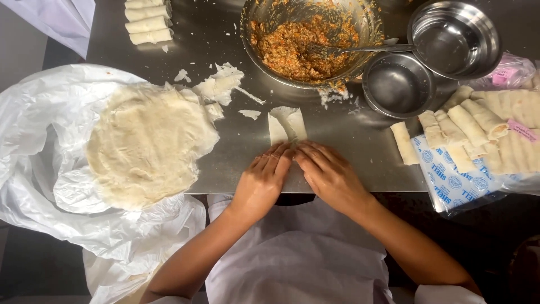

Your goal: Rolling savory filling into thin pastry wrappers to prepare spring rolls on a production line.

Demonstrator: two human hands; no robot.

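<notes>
While both hands press flat, left hand (261,181) and right hand (331,175) fingers close together on the wrapper strip (287,124) at bench (349,146) centre, filling bowl (306,39) at 12 o'clock. Risk: thin wrapper tears under uneven pressure.

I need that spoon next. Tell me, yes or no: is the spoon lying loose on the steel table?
No, the spoon rests in the large filling bowl, its handle propped over the bowl's rim.
</notes>
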